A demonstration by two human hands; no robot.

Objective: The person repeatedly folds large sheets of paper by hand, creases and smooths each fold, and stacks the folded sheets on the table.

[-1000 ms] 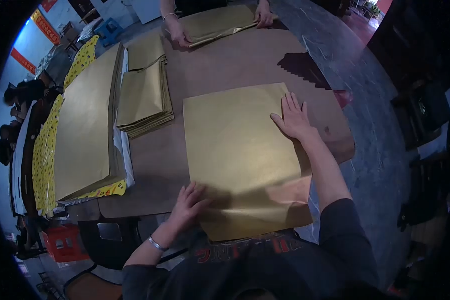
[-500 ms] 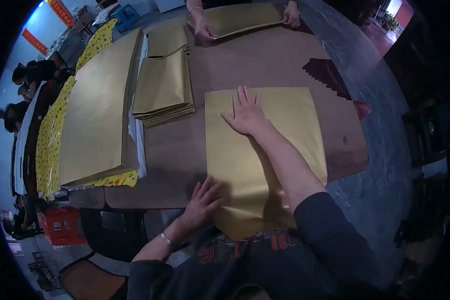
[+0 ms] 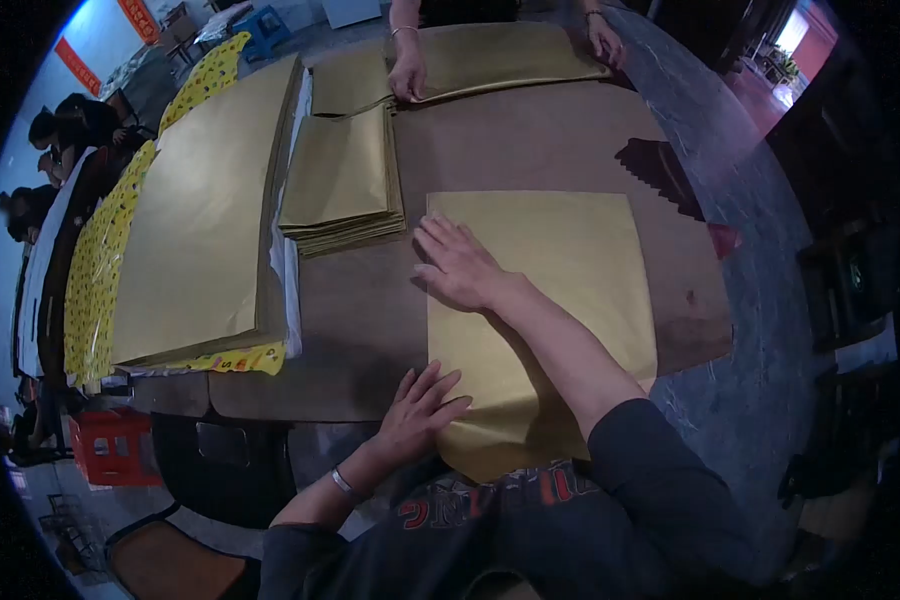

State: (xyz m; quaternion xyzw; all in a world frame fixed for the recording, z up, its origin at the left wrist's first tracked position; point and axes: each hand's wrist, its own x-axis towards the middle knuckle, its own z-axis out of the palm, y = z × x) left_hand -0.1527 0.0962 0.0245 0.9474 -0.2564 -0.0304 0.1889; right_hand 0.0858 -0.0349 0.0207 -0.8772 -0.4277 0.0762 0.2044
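Note:
A gold paper sheet (image 3: 570, 260) lies on the brown-covered table before me, its near end curving down over the table edge against my shirt. My right hand (image 3: 460, 265) rests on the sheet's left side, fingers stretched out, thumb reaching past the edge. By the lower left edge is my left hand (image 3: 422, 408), palm down with fingers spread, its fingertips touching the paper. Neither hand grips anything. Left of the sheet sits a stack of folded gold paper (image 3: 340, 180).
A large pile of gold sheets (image 3: 200, 220) lies on yellow patterned cloth (image 3: 100, 260) at left. Across the table a co-worker's hands (image 3: 407, 78) hold another gold sheet (image 3: 510, 60). A dark jagged-edged piece (image 3: 660, 175) lies at right. A red stool (image 3: 110, 447) stands lower left.
My right hand has slid left from the sheet's upper middle to its left edge. My left hand stays near the lower left edge. The co-worker's sheet has been lowered toward the table.

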